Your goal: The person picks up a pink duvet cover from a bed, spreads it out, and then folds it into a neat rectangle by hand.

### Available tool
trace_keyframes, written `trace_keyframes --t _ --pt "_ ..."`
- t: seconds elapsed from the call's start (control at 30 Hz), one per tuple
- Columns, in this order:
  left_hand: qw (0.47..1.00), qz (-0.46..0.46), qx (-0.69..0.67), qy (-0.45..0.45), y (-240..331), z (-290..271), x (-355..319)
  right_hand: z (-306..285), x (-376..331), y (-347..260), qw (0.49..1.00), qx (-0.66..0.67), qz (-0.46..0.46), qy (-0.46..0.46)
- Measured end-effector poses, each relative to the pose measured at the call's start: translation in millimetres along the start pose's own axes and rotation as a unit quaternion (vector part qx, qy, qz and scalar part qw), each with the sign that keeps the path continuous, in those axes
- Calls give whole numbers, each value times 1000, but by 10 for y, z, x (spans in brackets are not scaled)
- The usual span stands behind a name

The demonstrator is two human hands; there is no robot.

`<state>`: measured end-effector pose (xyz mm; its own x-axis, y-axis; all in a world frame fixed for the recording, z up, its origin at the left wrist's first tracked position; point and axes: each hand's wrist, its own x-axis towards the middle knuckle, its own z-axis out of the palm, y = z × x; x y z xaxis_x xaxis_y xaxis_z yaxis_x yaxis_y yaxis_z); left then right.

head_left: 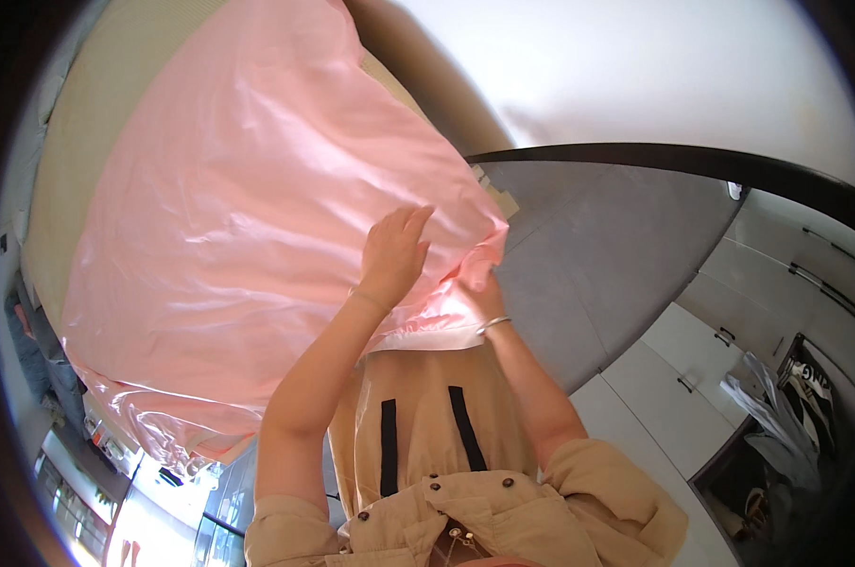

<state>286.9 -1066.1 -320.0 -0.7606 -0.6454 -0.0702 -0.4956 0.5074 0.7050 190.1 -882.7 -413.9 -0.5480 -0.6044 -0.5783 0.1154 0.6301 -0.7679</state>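
A glossy pink satin sheet [229, 208] is spread over the bed, rumpled near its right corner and along its lower left edge. Just above the cloth, close to that right corner, is my left hand [392, 257], its fingers stretched out and apart. It holds nothing; whether it touches the satin I cannot tell. My right hand [480, 291], with a bangle at the wrist, is closed on the gathered edge of the sheet. Its fingertips are partly hidden by the folds. The sheet's pale hem hangs in front of my tan clothing.
Beige bedding [73, 170] shows past the sheet on the left. Grey floor [588, 246] lies to the right, below a white wall [654, 76] with a black skirting board [654, 156]. White cabinets [697, 354] stand at the right, beside an open compartment with clothes [782, 416].
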Motion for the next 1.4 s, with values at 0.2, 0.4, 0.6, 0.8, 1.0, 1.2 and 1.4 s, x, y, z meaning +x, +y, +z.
trace_keyframes --t 0.2,0.4,0.6,0.8,1.0,1.2,1.4 --pt "982 -26 25 183 -168 -25 53 68 -1060 -694 959 -45 -80 -267" --pt "957 -188 30 220 -852 -260 -445 -840 -556 473 993 -90 30 64" --pt "959 -215 62 175 -899 46 -9 -884 -441 719 989 39 111 88" --pt "987 -156 -27 28 -984 192 -520 -500 -555 602 993 34 115 17" --pt "882 -307 172 -314 -1027 -438 -2747 -338 -658 775 998 -15 54 16" --pt "826 -258 201 -459 -800 -460 -2970 -48 -700 379 973 -212 -93 0" --pt "992 97 76 6 292 -201 -323 284 -1112 -372 905 -250 -192 -287"
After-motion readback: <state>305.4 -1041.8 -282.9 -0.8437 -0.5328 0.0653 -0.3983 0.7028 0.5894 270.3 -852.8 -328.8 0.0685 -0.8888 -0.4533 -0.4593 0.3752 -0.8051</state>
